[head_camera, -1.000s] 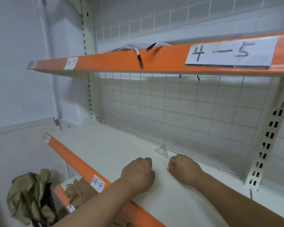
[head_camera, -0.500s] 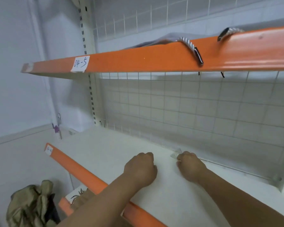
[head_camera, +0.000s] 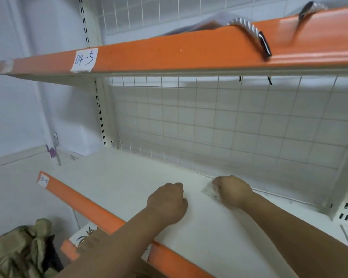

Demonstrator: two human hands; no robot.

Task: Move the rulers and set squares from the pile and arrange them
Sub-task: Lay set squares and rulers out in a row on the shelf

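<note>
**Two hands on the lower shelf, one set square under the right**

Nearest, low on the left, an olive cloth bundle (head_camera: 18, 253) sits below the shelving. Both forearms cross the orange front edge (head_camera: 84, 205) of the white shelf (head_camera: 119, 177). The left hand (head_camera: 167, 203) rests on the shelf board, curled into a fist, with nothing visible in it. The right hand (head_camera: 232, 191) is apart from it, further back and to the right. Its fingers curl down onto a clear set square (head_camera: 209, 192) (only one corner shows; the rest is under the hand). The set square lies on the board, near the wire grid back (head_camera: 209, 127). Above, the upper shelf (head_camera: 169, 55) carries a paper label (head_camera: 84, 60) reading 04-5. A striped rope handle (head_camera: 249, 30) hangs over its orange lip.
</note>
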